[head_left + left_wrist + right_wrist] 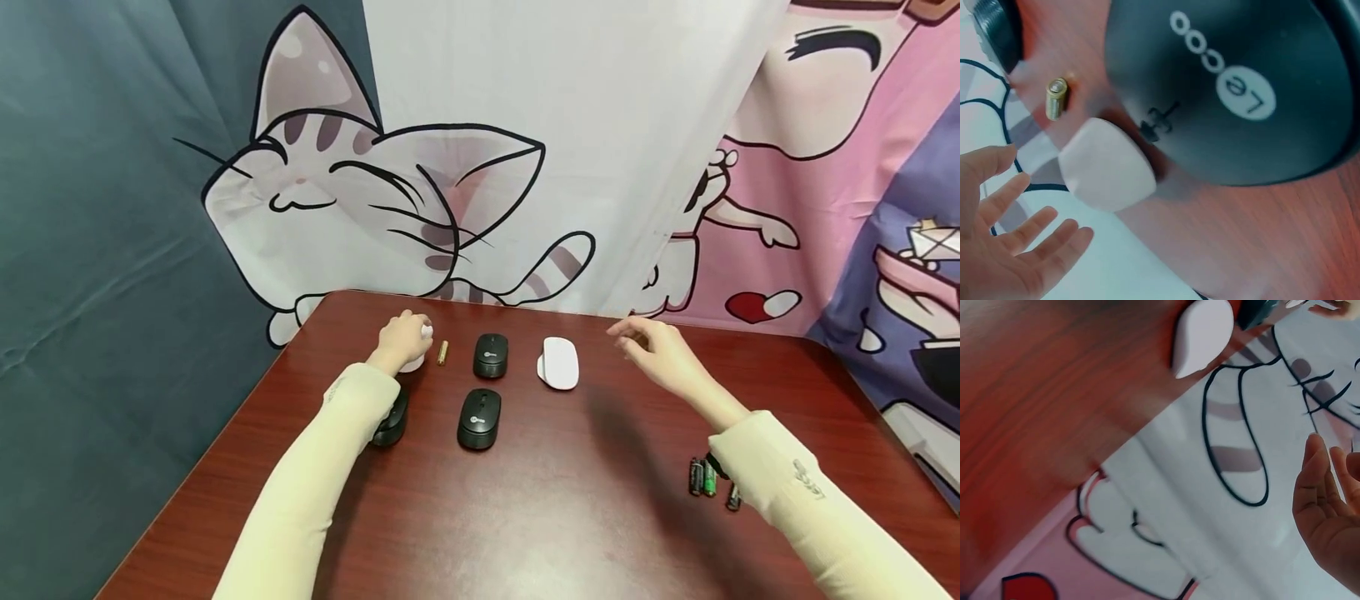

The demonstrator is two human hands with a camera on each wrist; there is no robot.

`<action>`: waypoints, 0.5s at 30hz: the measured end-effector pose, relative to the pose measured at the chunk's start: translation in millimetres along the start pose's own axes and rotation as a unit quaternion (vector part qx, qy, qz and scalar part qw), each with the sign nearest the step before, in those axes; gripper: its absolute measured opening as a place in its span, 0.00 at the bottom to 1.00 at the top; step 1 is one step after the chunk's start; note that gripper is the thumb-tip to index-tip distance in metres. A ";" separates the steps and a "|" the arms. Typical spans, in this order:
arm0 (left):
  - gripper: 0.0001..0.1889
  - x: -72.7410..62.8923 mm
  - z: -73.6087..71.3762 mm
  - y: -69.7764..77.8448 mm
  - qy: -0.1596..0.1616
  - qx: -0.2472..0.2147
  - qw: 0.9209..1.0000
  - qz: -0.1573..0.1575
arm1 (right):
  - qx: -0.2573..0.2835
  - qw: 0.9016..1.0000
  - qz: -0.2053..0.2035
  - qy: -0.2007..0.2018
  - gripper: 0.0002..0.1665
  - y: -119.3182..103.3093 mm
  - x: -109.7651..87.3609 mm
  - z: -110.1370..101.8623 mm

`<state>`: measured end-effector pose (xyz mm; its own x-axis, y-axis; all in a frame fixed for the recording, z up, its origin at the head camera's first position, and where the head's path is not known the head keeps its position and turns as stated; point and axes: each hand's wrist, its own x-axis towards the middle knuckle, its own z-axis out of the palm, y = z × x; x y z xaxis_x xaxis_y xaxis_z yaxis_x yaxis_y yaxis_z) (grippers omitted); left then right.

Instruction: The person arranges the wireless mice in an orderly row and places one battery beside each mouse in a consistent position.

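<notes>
My left hand [402, 340] is over a white mouse [412, 365] at the far left of the table, hiding part of it. In the left wrist view its fingers are spread, with nothing between them, beside that white mouse [1108, 165]. A gold battery [442, 352] lies just right of this hand. Under the left forearm a black mouse [392, 421] is partly covered by the sleeve. My right hand [656, 348] hovers above the table at the right, fingers loosely bent and holding nothing. Nearest to it is a second white mouse [561, 363].
Two more black mice, one farther back [491, 356] and one nearer [479, 419], stand mid-table. Beside the right sleeve lie a black battery [696, 477], a green battery [709, 478] and another dark battery [733, 497]. A cat-printed curtain [480, 208] hangs behind the table's far edge.
</notes>
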<state>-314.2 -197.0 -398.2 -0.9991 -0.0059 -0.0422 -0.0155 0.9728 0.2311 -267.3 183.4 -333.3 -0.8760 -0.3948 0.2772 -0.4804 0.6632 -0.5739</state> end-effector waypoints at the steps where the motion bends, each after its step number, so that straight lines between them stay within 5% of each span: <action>1: 0.20 -0.5 -0.4 0.8 0.006 -0.006 1.000 0.005 | -0.002 1.000 0.003 0.003 0.11 2.6 -3.5 -2.4; 11: 0.18 -10.7 8.4 17.4 0.081 -0.029 0.992 0.091 | -0.037 0.999 0.025 0.019 0.11 31.2 -33.2 -25.8; 15: 0.21 -13.5 11.3 28.2 0.087 -0.041 0.988 0.121 | -0.070 0.997 0.035 0.027 0.10 49.5 -46.7 -40.1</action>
<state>-300.8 -166.9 -402.0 -0.9658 0.1776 0.1889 0.2279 0.9289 0.2919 -252.0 260.2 -343.8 -0.9067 -0.3124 0.2834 -0.4161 0.7720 -0.4805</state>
